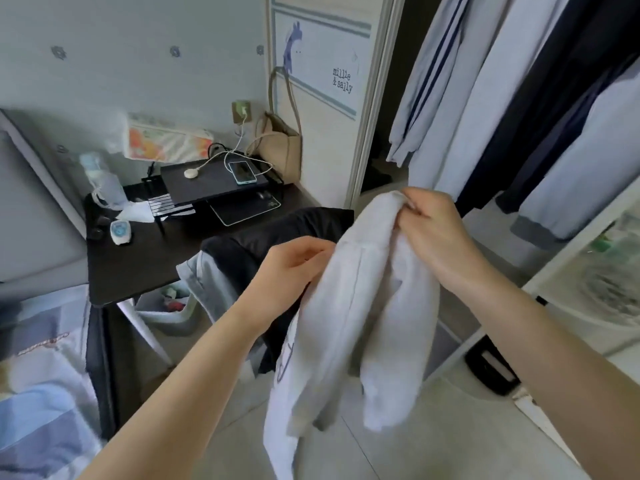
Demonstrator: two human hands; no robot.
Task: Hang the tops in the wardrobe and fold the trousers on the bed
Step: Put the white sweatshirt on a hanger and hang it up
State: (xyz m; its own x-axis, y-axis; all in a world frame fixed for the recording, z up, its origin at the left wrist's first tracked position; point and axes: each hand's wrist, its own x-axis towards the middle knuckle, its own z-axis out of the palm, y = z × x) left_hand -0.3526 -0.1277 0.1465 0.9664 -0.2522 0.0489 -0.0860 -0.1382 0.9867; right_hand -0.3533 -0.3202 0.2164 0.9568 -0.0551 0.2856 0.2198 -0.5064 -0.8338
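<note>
A white top hangs bunched between my two hands in front of the open wardrobe. My right hand pinches its upper edge. My left hand grips the fabric at the left side, a little lower. Its sleeves dangle down toward the floor. Several pale and dark garments hang inside the wardrobe at the upper right. The bed with a blue and white cover lies at the lower left.
A black desk stands at left with a phone, cables and small items on it. A dark chair draped with clothes stands right behind the top. A beige bag hangs on the wardrobe side. A white shelf is at right.
</note>
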